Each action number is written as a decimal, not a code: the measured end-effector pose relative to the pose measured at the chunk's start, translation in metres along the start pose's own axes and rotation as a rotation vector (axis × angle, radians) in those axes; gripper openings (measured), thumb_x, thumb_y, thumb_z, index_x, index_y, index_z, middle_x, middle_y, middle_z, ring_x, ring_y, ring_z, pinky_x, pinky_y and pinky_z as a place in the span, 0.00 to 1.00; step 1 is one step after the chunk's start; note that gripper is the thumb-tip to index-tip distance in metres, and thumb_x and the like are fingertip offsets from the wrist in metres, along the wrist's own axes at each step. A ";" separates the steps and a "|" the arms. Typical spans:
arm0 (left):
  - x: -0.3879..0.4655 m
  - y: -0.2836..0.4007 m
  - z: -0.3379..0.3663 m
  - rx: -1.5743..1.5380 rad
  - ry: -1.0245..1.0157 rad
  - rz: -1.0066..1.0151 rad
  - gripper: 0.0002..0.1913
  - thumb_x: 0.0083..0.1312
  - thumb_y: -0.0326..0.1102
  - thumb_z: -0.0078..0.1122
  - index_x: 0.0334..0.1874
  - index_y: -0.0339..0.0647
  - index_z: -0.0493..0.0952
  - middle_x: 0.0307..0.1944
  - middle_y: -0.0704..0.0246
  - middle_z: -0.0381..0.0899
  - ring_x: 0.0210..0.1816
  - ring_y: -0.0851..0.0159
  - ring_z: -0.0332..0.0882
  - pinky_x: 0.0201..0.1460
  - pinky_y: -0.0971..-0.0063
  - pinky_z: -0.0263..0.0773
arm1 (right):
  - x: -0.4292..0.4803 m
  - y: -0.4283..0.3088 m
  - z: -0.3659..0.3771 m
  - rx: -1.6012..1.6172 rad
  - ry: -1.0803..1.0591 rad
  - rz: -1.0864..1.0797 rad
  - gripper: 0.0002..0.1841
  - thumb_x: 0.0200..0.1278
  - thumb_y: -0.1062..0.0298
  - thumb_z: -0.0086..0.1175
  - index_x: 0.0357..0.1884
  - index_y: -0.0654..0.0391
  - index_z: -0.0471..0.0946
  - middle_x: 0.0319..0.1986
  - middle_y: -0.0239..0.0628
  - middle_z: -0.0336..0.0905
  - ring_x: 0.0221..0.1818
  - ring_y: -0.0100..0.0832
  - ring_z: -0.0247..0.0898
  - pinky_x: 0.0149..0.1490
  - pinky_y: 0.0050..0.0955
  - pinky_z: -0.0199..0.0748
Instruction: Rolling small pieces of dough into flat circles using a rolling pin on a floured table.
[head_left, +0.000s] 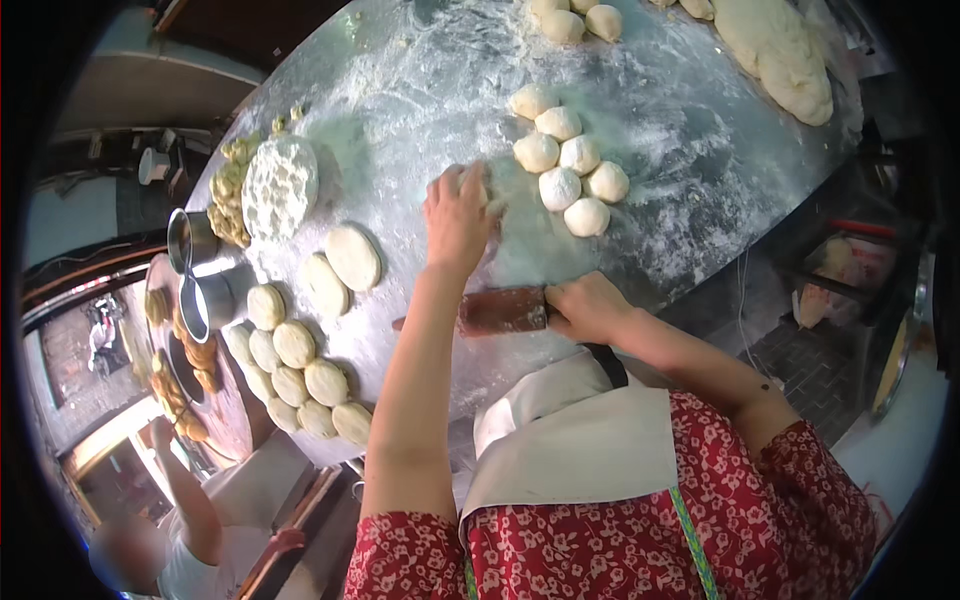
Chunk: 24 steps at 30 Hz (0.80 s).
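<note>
My right hand (592, 309) grips one handle of a brown wooden rolling pin (504, 310) lying near the table's front edge. My left forearm crosses above the pin and hides part of it. Farther in on the floured metal table, my left hand (459, 217) is lowered with fingers bent. A pale bit, perhaps dough, shows beside its fingers; blur keeps its grip unclear. Right of that hand sits a cluster of round dough balls (559, 187). To its left lie two flattened dough ovals (352, 259), and closer to me several dough rounds (291, 384) are packed together.
A heap of flour (280, 189) and yellowish dough lumps (227, 196) lie left, beside two metal pots (208, 306). Beyond them, fried-looking pieces (201, 352) rest around a round opening. Another person (191, 517) is at lower left. A large dough mass (780, 64) lies far right.
</note>
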<state>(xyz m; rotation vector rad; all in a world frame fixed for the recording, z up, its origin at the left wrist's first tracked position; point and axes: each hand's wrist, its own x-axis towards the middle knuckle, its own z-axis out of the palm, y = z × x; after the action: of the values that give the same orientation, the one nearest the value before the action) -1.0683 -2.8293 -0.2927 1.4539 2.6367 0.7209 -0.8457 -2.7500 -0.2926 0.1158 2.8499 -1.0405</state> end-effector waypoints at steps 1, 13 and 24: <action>0.002 -0.004 0.003 -0.002 0.012 -0.011 0.27 0.59 0.31 0.66 0.63 0.46 0.74 0.56 0.57 0.70 0.55 0.48 0.69 0.63 0.59 0.65 | 0.002 -0.002 -0.001 -0.005 0.009 0.008 0.11 0.53 0.61 0.59 0.26 0.59 0.77 0.21 0.45 0.80 0.25 0.50 0.79 0.33 0.45 0.77; -0.053 -0.036 -0.031 0.146 0.005 -0.091 0.27 0.64 0.37 0.64 0.67 0.48 0.72 0.64 0.61 0.72 0.60 0.48 0.71 0.65 0.61 0.66 | -0.017 -0.004 -0.001 -0.035 -0.043 -0.033 0.11 0.51 0.62 0.60 0.27 0.60 0.78 0.23 0.46 0.81 0.27 0.49 0.80 0.36 0.44 0.77; -0.028 0.010 -0.011 0.265 -0.167 -0.388 0.27 0.68 0.46 0.52 0.71 0.56 0.66 0.69 0.54 0.65 0.49 0.45 0.81 0.49 0.53 0.77 | -0.015 -0.007 0.002 -0.035 -0.047 -0.052 0.10 0.51 0.64 0.60 0.28 0.60 0.77 0.24 0.48 0.81 0.28 0.50 0.80 0.36 0.44 0.78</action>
<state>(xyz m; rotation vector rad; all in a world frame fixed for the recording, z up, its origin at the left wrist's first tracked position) -1.0476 -2.8517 -0.2843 0.9406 2.8309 0.2119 -0.8310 -2.7569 -0.2876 0.0140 2.8422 -0.9883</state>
